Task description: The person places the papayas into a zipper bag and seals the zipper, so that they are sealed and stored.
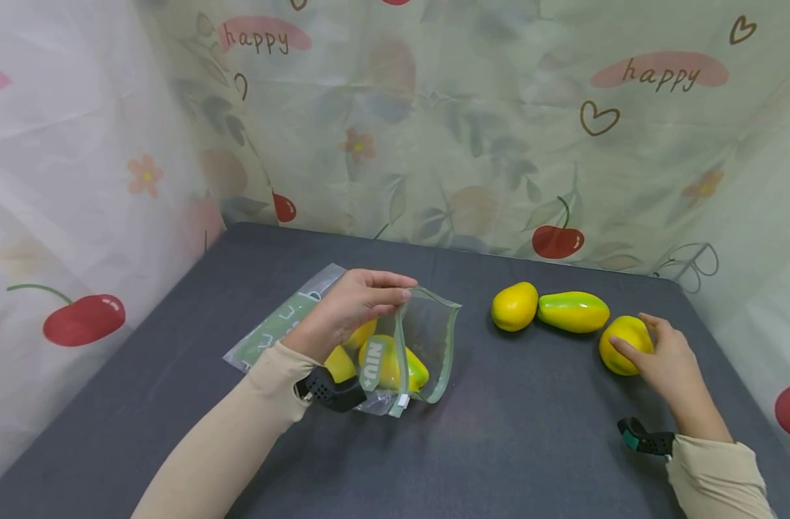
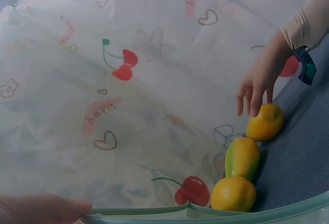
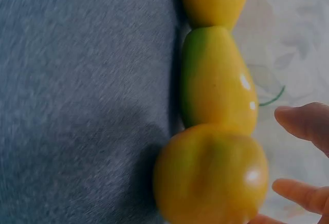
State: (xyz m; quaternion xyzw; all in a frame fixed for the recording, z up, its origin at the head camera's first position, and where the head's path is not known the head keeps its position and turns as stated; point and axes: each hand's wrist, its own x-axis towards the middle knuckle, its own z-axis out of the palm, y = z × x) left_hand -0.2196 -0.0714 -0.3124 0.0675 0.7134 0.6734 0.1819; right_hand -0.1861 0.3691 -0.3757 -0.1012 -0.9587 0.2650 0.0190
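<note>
With thumb and fingers, my left hand [image 1: 359, 303] pinches the top rim of a clear zip bag [image 1: 442, 346] with green edging. The bag's mouth gapes to the right; a yellow-green fruit [image 1: 416, 371] and other yellow fruits lie inside, partly hidden by my wrist. Over at the right, my right hand [image 1: 670, 364] spreads its thumb and fingers about a round yellow fruit [image 1: 623, 346] with a dimpled top, seen large in the right wrist view. That fruit [image 3: 211, 175] stands on the table, fingertips close beside it.
Left of the round fruit lie a long yellow-green papaya-like fruit [image 1: 573, 312] and an oval yellow fruit [image 1: 515, 306], in a row. A flat green-printed plastic bag [image 1: 255, 352] lies under my left forearm. Patterned cloth [image 1: 421, 130] walls the dark table [image 1: 499, 447] at back and sides.
</note>
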